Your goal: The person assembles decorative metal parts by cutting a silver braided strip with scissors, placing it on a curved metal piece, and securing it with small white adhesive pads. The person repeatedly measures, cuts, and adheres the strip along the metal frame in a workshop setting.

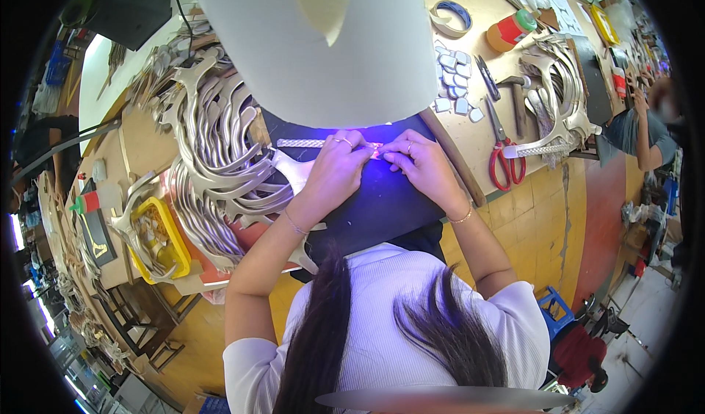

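My left hand (339,170) and my right hand (424,166) meet over a black mat (374,197), fingers bent into a pinch. Between the fingertips lies the end of a silver braided strip (297,143), lit blue-purple from above. That end is mostly covered by my fingers. A smooth pale silver piece (291,168) shows beside my left hand; whether it joins the strip I cannot tell. Just above both hands, a large white lamp hood (330,61) hides part of the table.
Curved silver strap pieces (220,135) are heaped at left, beside a yellow tray (180,241). At right are a wooden stick (454,157), red-handled scissors (507,160), small pale pieces (454,76), a tape roll (451,19), a red bottle (510,30) and more silver straps (562,98).
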Tool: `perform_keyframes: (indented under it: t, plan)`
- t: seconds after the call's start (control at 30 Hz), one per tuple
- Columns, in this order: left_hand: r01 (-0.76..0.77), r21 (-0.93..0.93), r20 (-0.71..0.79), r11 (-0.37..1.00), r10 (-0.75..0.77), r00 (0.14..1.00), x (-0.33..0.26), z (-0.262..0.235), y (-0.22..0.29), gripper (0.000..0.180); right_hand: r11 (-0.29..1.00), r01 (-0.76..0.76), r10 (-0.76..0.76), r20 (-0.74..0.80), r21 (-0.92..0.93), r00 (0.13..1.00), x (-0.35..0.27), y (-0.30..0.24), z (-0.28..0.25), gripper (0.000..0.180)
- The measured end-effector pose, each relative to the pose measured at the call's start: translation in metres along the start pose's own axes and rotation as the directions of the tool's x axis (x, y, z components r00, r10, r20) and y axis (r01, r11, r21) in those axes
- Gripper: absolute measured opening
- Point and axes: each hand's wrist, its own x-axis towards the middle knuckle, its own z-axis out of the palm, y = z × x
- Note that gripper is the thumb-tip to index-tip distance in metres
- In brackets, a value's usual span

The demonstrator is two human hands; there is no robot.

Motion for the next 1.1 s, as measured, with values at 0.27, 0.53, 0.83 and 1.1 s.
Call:
perform_keyframes:
  t: [0.27, 0.53, 0.83, 1.1]
  plan:
    - [0.008, -0.009, -0.001, 1.0, -0.008, 1.0, -0.001, 0.0, 0.0, 0.018, 0.996, -0.087, 0.088, 0.06, -0.015, 0.994, 0.004, -0.001, -0.004, 0.013]
    - [0.003, 0.004, 0.004, 1.0, -0.003, 1.0, -0.001, 0.0, 0.001, 0.019, 0.998, -0.04, 0.043, 0.064, -0.054, 0.997, 0.007, 0.001, -0.005, 0.014]
    - [-0.02, 0.002, -0.013, 1.0, 0.02, 1.0, -0.001, 0.0, 0.001, 0.019, 0.993, -0.009, 0.02, 0.091, -0.116, 0.996, 0.01, 0.004, -0.006, 0.014]
    - [-0.003, 0.007, -0.01, 1.0, 0.003, 1.0, -0.001, 0.001, 0.001, 0.019, 0.987, 0.039, -0.021, 0.116, -0.156, 0.993, 0.012, 0.0, -0.01, 0.012]
